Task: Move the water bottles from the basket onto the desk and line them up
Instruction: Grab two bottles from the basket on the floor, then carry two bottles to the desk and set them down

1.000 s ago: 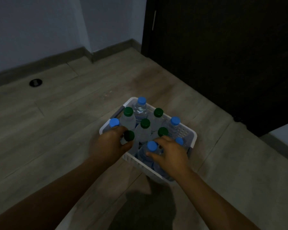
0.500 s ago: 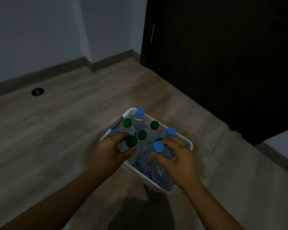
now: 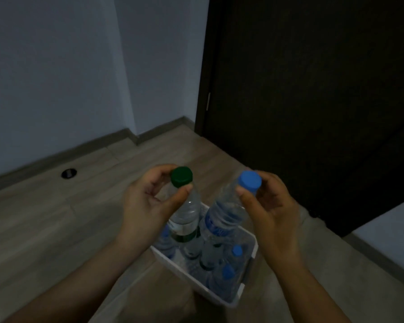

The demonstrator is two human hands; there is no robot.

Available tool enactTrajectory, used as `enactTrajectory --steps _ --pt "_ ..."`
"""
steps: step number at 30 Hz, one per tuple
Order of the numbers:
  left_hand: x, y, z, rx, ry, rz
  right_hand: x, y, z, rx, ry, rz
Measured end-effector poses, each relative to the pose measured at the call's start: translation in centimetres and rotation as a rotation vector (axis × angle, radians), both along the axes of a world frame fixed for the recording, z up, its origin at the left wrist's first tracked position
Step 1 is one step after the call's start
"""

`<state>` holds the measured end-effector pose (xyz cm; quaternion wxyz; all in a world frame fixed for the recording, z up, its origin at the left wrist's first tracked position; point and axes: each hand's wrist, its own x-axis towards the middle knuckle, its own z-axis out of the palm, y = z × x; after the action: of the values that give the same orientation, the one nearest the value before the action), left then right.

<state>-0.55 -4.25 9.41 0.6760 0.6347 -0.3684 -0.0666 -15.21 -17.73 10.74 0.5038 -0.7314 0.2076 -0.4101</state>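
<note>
My left hand [image 3: 147,206] grips a clear bottle with a green cap [image 3: 187,213] by its neck, held up above the basket. My right hand [image 3: 273,210] holds a clear bottle with a blue cap [image 3: 222,217] the same way, beside the first. Below them the white plastic basket [image 3: 191,273] sits on the wooden floor with several more bottles inside, blue caps showing near its right side. My hands and the raised bottles hide the basket's far half. No desk surface is clearly in view.
A dark door [image 3: 313,89] stands on the right, a grey wall with a skirting board on the left. A round black floor socket [image 3: 68,173] lies at the left. A pale surface [image 3: 390,231] shows at the right edge.
Both hands closed on one bottle each and lifted them up out of the basket toward the camera. The view has tilted upward, so the basket now sits lower in the frame.
</note>
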Motion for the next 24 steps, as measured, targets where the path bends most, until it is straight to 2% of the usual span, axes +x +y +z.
enactTrajectory --steps 6,17,24 --pt "-0.1 0.0 16.0 -0.108 0.096 -0.006 0.4 0.8 15.4 0.026 -0.105 0.012" --pt "-2.3 3.0 51.6 -0.255 0.005 -0.042 -1.4 4.9 50.7 -0.186 -0.288 -0.01" --pt "-3.9 7.5 73.1 -0.33 -0.163 -0.022 -3.2 9.8 72.3 -0.257 -0.426 -0.043"
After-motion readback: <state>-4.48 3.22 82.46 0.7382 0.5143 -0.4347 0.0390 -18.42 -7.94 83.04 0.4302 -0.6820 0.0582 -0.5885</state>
